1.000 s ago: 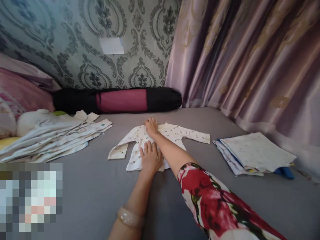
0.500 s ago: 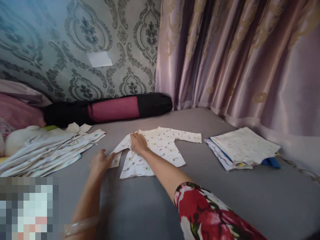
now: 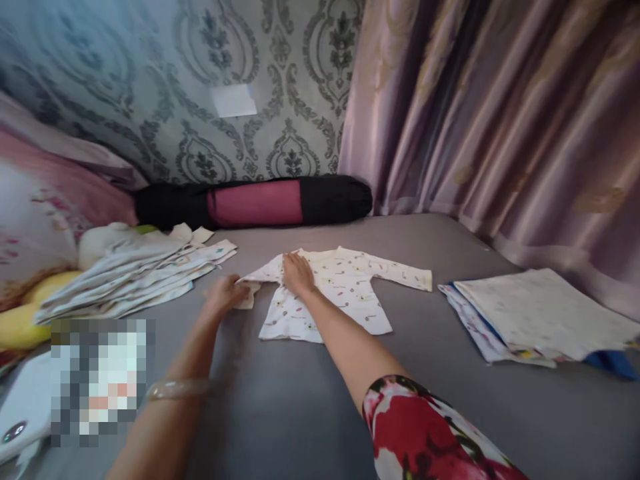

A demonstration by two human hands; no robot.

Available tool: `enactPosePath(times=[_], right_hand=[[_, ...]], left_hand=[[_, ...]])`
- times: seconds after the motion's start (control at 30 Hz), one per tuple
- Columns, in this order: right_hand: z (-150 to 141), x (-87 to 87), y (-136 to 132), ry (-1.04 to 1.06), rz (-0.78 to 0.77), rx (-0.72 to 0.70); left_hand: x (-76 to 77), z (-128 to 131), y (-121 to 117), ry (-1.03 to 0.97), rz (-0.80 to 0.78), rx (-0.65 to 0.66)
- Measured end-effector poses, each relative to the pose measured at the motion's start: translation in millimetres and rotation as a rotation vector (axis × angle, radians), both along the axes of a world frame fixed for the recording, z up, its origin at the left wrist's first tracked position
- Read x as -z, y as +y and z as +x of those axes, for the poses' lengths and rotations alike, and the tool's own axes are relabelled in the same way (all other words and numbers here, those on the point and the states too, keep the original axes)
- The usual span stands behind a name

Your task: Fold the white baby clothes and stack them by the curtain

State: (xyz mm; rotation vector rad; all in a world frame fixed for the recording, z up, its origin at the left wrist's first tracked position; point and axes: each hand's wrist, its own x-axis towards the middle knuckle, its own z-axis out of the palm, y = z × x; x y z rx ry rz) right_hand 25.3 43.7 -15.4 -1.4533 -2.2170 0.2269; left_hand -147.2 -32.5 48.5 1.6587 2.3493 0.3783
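Small printed long-sleeved top (image 3: 345,293) lies flat mid-bed, a bit nearer the far edge of the bed (image 3: 295,400) than the person, neckline twd that edge, hem twd the person. Its widest span, sleeve to sleeve, runs roughly parallel w/ the far edge, where a black-and-maroon bolster bag (image 3: 255,203) lies against the wall.

Key relation: the L-side sleeve (image 3: 263,272) slants from shoulder out & slightly twd the near side, one hand at each end. L hand (image 3: 223,298) is at the outer end, by the cuff (image 3: 247,300); so the rest of the top lies to its right, sleeve axis pointing from cuff up to the shoulder. R hand (image 3: 299,275) sits at the inner end, over the shoulder next to the neckline, its forearm crossing above the hem. L is thus the nearer hand to the cuff, R to the body of the top.

Grip: R is flat, palm down, fingers together, nothing grasped. L is blurred, fingers over the cuff end; can't tell if they're pinching cloth.

R-side sleeve (image 3: 400,275) points twd the bed's right edge, no hand near. Folded clothes stack (image 3: 540,313) is by that edge, below the curtain (image 3: 450,120); loose clothes pile (image 3: 145,270) lies L of the top.
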Motion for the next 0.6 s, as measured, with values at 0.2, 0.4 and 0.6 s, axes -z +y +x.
enactPosePath(times=[0.2, 0.4, 0.6], right_hand=[[-4.7, 1.0, -0.5, -0.031, -0.027, 0.008], [-7.1, -3.8, -4.5, -0.138, -0.049, -0.009], [-9.5, -3.6, -3.5, -0.174, -0.061, -0.01]], left_hand=[[-1.7, -14.4, 2.1, 0.607, 0.3, 0.2], [20.9, -48.7, -5.8, 0.692, 0.104, 0.161], [17.9, -72.2, -0.1, 0.361, -0.062, -0.11]])
